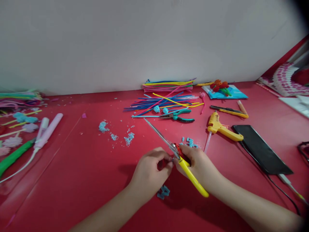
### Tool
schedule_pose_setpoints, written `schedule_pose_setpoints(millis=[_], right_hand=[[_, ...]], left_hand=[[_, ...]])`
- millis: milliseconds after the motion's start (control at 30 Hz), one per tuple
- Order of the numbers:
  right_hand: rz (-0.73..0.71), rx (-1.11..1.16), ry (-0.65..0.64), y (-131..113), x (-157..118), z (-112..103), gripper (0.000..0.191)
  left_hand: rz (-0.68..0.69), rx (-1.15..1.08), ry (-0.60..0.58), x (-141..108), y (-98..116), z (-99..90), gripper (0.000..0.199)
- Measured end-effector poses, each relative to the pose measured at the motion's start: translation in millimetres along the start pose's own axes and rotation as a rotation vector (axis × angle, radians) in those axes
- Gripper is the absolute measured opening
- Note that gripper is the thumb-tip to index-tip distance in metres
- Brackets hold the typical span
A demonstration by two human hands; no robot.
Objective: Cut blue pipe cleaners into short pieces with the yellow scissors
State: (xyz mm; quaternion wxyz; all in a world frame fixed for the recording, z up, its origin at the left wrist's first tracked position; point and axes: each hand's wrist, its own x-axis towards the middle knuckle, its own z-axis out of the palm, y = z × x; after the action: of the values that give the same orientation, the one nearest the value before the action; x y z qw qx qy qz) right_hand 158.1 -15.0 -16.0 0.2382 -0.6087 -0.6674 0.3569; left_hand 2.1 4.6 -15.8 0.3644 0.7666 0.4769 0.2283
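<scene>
Scissors with yellow handles (193,177) are gripped in my right hand (199,162), their long blades pointing away to the upper left. Thumb and forefinger of my left hand (152,166) are pinched together just beside the scissors; what they hold, if anything, is too small and hidden to name. A bit of red shows by my right thumb. Light blue cut pieces (190,142) lie just beyond my right hand, and more blue pieces (163,192) lie on the red table (96,193) below my left wrist.
Pipe cleaners (154,104) and teal-handled pliers (182,116) lie farther back. Blue fluff (103,126) is scattered left of centre. A yellow glue gun (220,128) and a black phone (262,148) with cables lie right. A pink hair-iron-like tool (50,130) lies left. A wall (120,48) stands behind.
</scene>
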Motion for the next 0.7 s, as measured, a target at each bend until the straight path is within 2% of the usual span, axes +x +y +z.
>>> schedule_pose_setpoints(millis=[267,367,500,567,700], right_hand=[[-0.020,-0.087,0.014,-1,-3,1,0.014],[-0.023,-0.108,-0.009,-3,-2,0,0.015],[-0.027,-0.161,0.005,-2,-1,-5,0.020],[-0.023,-0.171,0.021,0,1,-11,0.023],[0.008,-0.186,0.027,2,4,-26,0.031]], left_hand=[[0.012,0.072,0.020,-1,1,0.0,0.015],[0.006,0.033,0.017,-2,-2,2.8,0.019],[-0.109,-0.207,0.047,3,-5,1.2,0.015],[-0.205,-0.375,0.094,9,-5,-5.5,0.009],[-0.341,-0.612,0.196,19,2,-24.2,0.016]])
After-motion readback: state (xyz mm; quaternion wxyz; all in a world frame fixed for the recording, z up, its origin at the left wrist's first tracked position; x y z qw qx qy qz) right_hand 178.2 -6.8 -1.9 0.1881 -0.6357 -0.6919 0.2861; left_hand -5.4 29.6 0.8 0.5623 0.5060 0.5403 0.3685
